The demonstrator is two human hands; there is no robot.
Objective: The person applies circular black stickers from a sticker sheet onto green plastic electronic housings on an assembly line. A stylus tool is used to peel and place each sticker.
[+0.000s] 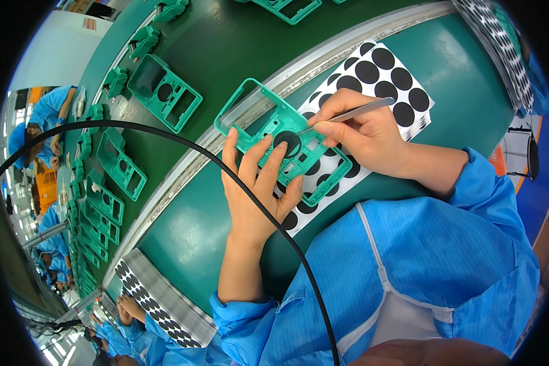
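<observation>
Beyond both grips, past a pale rail [165,186], we see the long green belt [207,49] carrying more green shells [174,94]. Beneath our grips spreads the desk [470,73]; dotted sheets [378,76] lie on it, reaching out from under the right grip [369,137]. Our shell [279,119] sits over these sheets between the grips, its far end above the rail. Our left grip [250,189] is spread open across it, index fingertip on the black disc [288,146]. Our right grip pinches the tweezers [372,108], which point leftward from it, tips at the disc's edge.
</observation>
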